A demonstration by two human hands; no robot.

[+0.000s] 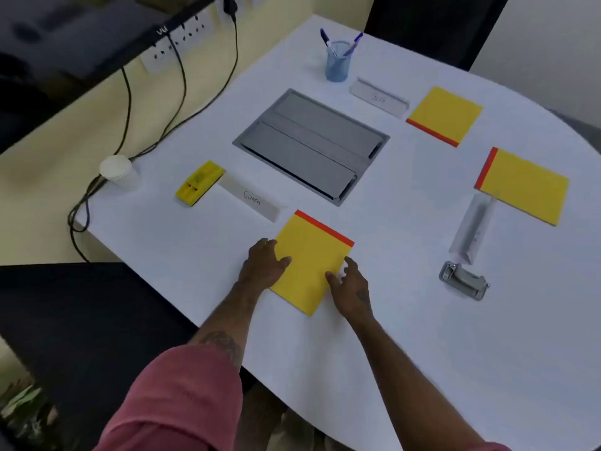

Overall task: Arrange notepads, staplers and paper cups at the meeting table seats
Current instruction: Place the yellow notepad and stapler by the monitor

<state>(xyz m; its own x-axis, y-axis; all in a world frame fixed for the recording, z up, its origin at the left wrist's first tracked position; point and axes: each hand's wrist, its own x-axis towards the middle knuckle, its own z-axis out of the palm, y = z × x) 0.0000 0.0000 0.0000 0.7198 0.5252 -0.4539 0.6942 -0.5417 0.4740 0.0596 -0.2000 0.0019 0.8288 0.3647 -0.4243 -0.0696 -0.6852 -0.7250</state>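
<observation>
— Head view: what are the hands doing?
— The left hand (263, 266) lies flat, fingers straight, on the notepad's (309, 255) left edge. The right hand (351, 286) touches its right edge, fingers loosely spread, gripping nothing.
— Anything else?
— A silver stapler (463, 280) lies right of the right hand. A yellow stapler (199, 183) and a paper cup (118, 170) sit beyond the left.

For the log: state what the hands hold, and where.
Nothing gripped: left hand rests on the left edge of the near notepad, right hand touches its right edge.
</observation>
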